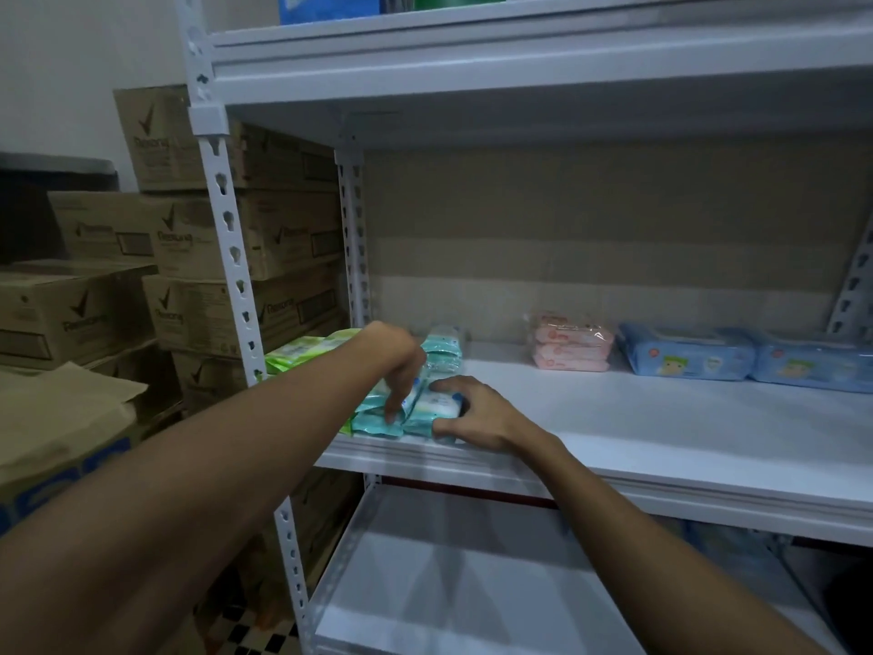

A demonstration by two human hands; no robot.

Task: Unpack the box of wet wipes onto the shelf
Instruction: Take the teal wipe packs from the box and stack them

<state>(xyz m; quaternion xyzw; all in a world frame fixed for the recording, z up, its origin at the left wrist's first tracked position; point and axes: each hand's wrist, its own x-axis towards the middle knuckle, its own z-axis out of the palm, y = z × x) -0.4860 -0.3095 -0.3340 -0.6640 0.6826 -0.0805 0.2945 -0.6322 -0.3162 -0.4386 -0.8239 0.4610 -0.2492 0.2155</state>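
White painted metal shelf [661, 418] on slotted uprights, with stacked brown cardboard boxes [203, 238] at the frame's left. Two soft, glossy teal wet wipe packs lie flat, side by side, at the shelf's front left edge; the hands hide which way their long axes run. The left hand [401, 366] touches the left teal pack [373, 425] with straight fingers, its grip spread. The right hand [477, 413] closes its grip round the right teal pack [437, 408]. Pink packs [571, 345] and blue packs [685, 354] sit further right.

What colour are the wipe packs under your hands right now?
The wipe packs are teal with white panels, clearest in the head view.
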